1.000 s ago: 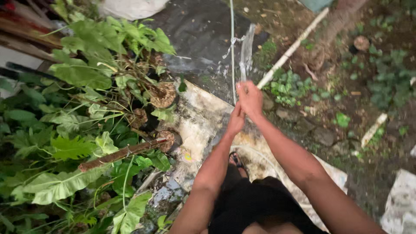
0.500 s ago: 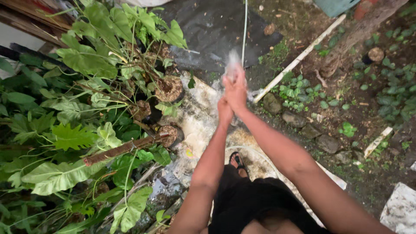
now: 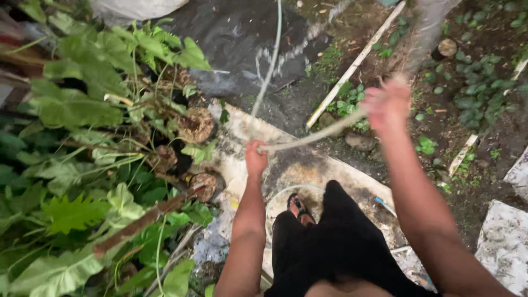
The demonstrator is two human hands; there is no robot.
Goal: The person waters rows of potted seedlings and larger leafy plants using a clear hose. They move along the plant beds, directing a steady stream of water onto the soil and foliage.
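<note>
Currently, head view only. Left hand (image 3: 256,158) is fisted tight around a pale rope (image 3: 316,133), knuckles up, held low above the knees. Right hand (image 3: 386,104) is motion-blurred, raised out to the right; it looks closed on the same rope, but finger detail is smeared, so grip can't be confirmed beyond that.

Rope is thin, off-white, round section. One run spans between the two hands, sagging slightly. A second run climbs from near the left hand to the top edge of frame, curved, not quite straight.

Below the hands: black trousers (image 3: 330,242) and a sandalled foot (image 3: 300,209) standing on a stained, whitish slab (image 3: 330,170), rough and mottled, cracked at the edges. A thin pale loop lies on it beside the foot.

Left side: dense broad-leaved green plants (image 3: 71,165), glossy, with several round fibrous brown pots (image 3: 195,125) among them and a reddish-brown stick (image 3: 143,223) lying diagonally across the leaves.

Top centre: dark wet sheet (image 3: 242,44), wrinkled. A long pale pole (image 3: 357,60) lies diagonally on damp soil behind the rope run. Right: bare dirt with small green weeds (image 3: 478,88), and a speckled white slab (image 3: 503,245) at the lower right corner.
</note>
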